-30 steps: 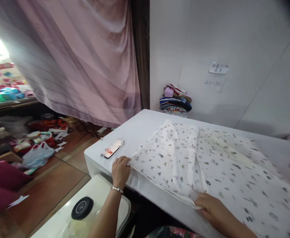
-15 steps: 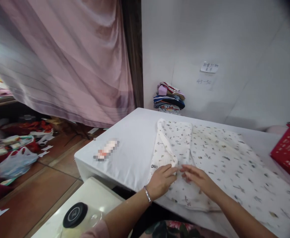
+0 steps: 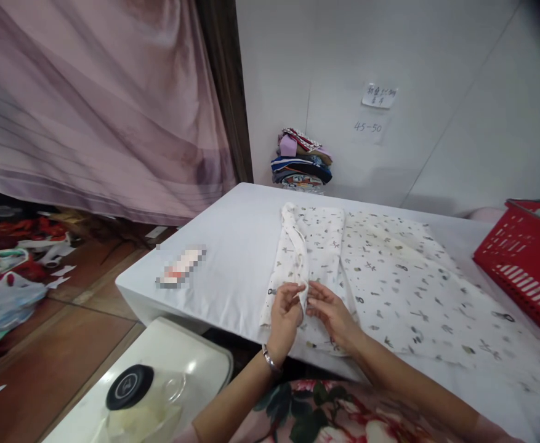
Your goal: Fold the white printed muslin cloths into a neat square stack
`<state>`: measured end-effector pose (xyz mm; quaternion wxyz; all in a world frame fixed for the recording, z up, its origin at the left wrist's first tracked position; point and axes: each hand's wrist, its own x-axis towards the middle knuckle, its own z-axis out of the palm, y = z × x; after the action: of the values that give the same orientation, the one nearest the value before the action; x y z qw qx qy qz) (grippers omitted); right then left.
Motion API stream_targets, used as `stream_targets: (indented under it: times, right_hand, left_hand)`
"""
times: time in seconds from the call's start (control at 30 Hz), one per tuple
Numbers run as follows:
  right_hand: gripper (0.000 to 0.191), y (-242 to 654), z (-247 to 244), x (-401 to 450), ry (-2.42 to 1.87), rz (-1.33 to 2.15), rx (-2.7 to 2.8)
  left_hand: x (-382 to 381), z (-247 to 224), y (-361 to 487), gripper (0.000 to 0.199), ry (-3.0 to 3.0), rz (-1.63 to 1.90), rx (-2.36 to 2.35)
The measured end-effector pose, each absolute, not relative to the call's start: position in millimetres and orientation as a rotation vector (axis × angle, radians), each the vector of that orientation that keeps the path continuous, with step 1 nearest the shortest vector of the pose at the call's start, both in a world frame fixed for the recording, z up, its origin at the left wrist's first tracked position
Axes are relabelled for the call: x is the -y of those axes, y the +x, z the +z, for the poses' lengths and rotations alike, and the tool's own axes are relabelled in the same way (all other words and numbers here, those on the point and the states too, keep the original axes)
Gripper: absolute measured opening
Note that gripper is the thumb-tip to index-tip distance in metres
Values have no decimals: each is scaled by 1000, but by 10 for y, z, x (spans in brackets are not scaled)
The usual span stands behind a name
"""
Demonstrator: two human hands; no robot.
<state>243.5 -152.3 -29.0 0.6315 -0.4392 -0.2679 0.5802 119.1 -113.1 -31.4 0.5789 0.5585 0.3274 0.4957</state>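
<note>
A white cloth (image 3: 390, 277) printed with small dark and olive motifs lies spread over the white table, its left part folded over in layers. A plain, rolled-looking edge runs along the top of that fold toward me. My left hand (image 3: 288, 311), with a silver bracelet at the wrist, pinches the near end of this edge. Facing it from the right, my right hand (image 3: 332, 311) has its thumb and fingers closed on the same edge, fingertips almost meeting the left ones. Whether the cloth is a garment I cannot tell.
A red plastic basket (image 3: 523, 258) stands on the table (image 3: 233, 246) at the right. A blurred-out flat object (image 3: 181, 267) lies at the left. Folded clothes (image 3: 301, 160) are stacked by the wall. Below left, a white surface (image 3: 196, 351) holds a black-lidded container (image 3: 130, 387).
My view has shifted right and down. Both hands have come together on the cloth's edge; the right hand, loosely apart before, now closes on it, and the edge stands up more.
</note>
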Motion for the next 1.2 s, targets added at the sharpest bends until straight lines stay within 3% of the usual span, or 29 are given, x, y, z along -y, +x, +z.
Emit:
stream_targets:
  times: [0.23,0.7,0.87,1.0,1.2]
  right_hand:
    - [49,2331,-318,1543,-1039,1206,709]
    - [30,2261,-442,1516,-1251,832,1036]
    - [22,2333,-365,1522,-1250,750,1255]
    - [33,2409,-327,1498,-1191,784,1371]
    - [36,2478,-232,1473,-1190,532,1777]
  left_hand:
    - [1176,-284,1255,41,927,1124,-818]
    - [1155,-187,1249,36,553,1014,-798]
    - [1190,-128,1198,49,492,982,-770]
    - [1191,-146,1173,61,530,957,-722]
    - [1129,-221,1172,42,607,952,-806]
